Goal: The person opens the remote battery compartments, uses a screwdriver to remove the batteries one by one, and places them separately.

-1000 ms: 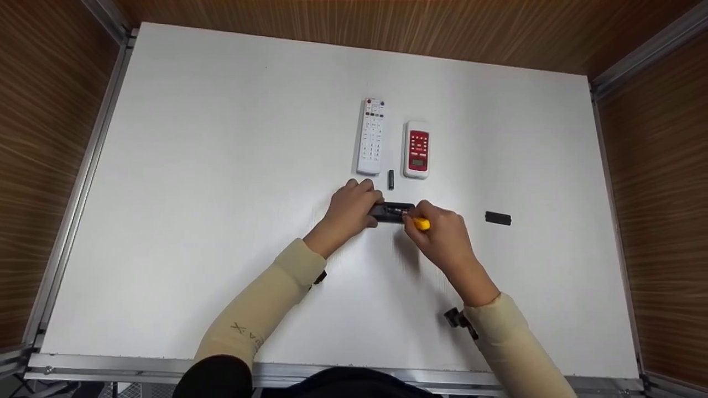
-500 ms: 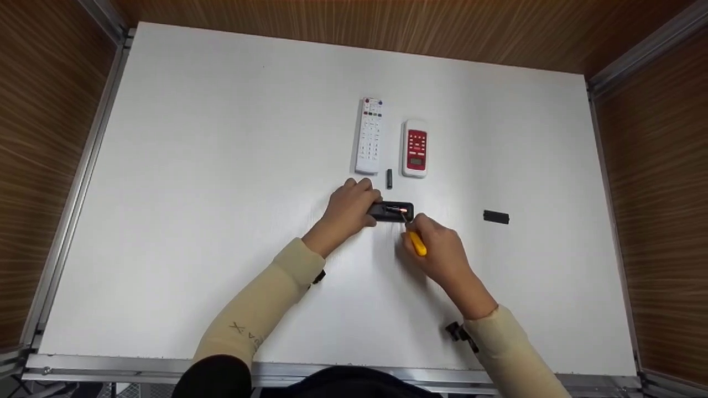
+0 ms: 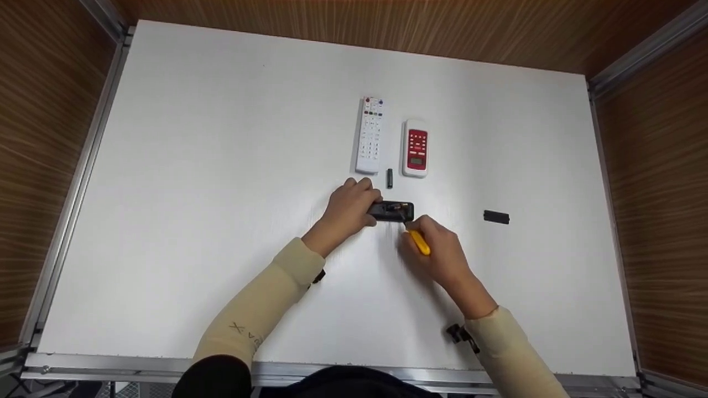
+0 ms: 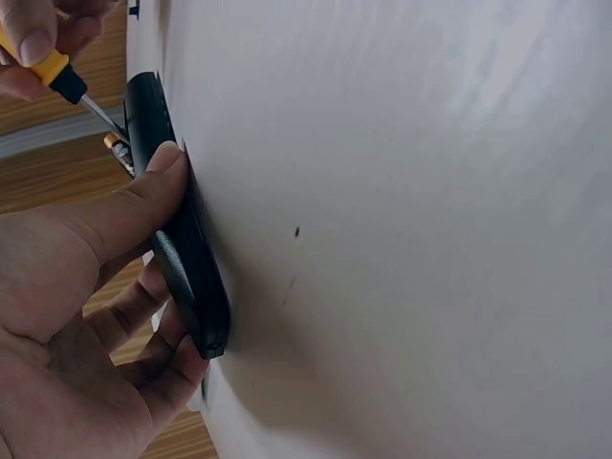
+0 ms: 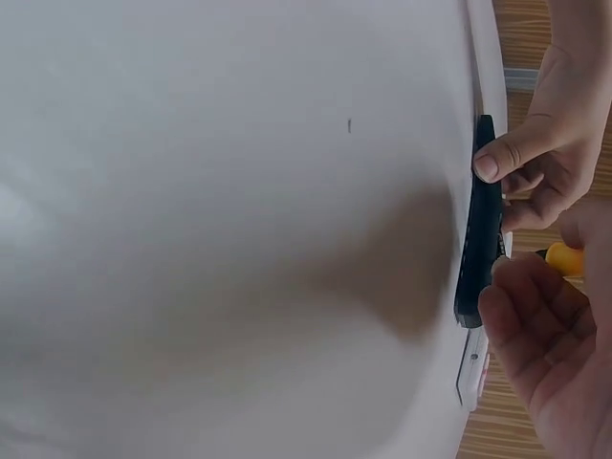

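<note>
My left hand [image 3: 348, 207] holds a black remote control [image 3: 380, 212], thumb on one long side and fingers on the other. Its battery compartment faces up. In the right hand [image 3: 441, 251] is a screwdriver [image 3: 419, 242] with a yellow handle, black collar and metal shaft. The shaft reaches over the remote's near edge to a battery [image 4: 119, 148] with a copper-coloured end. That end sticks up out of the compartment in the left wrist view. Beyond the remote lies a loose dark battery [image 3: 390, 178]. A black battery cover [image 3: 496, 216] rests to the right.
A long white remote [image 3: 369, 135] and a shorter white remote with a red face [image 3: 416, 148] lie at the back of the white table [image 3: 221, 138]. Wood-grain panels [image 3: 354, 25] enclose the table at the back and sides.
The right hand has drawn back towards the body, and the screwdriver handle now slants towards me. The battery's copper end has risen from the compartment. The left hand stays put.
</note>
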`<state>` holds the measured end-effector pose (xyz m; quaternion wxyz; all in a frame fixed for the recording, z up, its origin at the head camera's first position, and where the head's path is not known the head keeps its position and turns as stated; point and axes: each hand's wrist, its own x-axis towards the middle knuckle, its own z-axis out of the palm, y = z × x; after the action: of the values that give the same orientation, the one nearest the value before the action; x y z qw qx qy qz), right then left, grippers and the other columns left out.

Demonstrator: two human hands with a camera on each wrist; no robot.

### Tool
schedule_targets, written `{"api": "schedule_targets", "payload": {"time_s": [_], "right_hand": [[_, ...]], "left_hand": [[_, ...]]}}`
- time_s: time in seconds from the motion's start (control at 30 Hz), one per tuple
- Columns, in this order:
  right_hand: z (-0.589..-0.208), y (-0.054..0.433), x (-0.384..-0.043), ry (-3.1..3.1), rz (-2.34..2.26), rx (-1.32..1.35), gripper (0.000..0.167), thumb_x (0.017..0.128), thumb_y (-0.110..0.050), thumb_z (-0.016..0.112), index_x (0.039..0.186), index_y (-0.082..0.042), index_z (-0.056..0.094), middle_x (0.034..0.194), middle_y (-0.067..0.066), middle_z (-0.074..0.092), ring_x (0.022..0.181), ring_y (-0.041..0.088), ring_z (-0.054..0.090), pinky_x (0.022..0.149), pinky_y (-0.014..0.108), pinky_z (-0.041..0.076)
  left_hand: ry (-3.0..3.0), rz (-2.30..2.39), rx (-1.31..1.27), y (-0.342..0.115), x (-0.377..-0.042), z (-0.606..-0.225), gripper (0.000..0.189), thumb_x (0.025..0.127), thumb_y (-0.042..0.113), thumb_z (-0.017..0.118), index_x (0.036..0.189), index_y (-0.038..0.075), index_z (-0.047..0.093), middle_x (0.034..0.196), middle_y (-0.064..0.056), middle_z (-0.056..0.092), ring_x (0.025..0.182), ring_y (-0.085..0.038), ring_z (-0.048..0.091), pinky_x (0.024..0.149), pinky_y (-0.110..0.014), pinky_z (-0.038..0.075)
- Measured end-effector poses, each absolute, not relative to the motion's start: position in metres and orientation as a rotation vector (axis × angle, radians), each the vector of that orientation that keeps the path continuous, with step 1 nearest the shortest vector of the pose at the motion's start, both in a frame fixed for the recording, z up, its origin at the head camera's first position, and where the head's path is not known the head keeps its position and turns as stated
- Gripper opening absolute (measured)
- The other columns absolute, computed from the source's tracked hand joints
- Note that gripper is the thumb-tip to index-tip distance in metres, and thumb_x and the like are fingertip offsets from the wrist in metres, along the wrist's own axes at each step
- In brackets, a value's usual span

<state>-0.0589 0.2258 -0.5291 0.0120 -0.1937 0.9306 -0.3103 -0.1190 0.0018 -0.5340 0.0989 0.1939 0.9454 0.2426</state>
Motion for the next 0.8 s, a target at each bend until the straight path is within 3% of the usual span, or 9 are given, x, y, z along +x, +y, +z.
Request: {"api": "schedule_targets", "payload": {"time_s": [0.2,0.8], "right_hand": [[-0.5277,0.2253,-0.0595,2.925,-1.012,-0.647,0.014,0.092,-0.013,0.069,0.101,-0.013,0.058,0.085,0.001,0.065,0.067,0.015,0.053,0.06,0.03,0.046],[-0.5266,0.2325,-0.0597,2.934,-1.025,-0.594,0.015,0.092,-0.013,0.07,0.102,-0.014,0.059,0.093,0.001,0.069,0.071,0.013,0.055,0.064,0.031,0.05]], "left_hand": [[2.785,0.727,0.567,0.0014,-0.1187,-0.5328,0.041,0.075,0.025,0.088,0.111,0.014,0.072,0.11,-0.004,0.061,0.1,-0.027,0.053,0.086,-0.04,0.049],[2.794,0.744,0.557,0.0014,-0.1178,-0.5347,0.04,0.075,0.024,0.088,0.11,0.015,0.072,0.111,-0.004,0.061,0.1,-0.026,0.052,0.088,-0.04,0.049]]}}
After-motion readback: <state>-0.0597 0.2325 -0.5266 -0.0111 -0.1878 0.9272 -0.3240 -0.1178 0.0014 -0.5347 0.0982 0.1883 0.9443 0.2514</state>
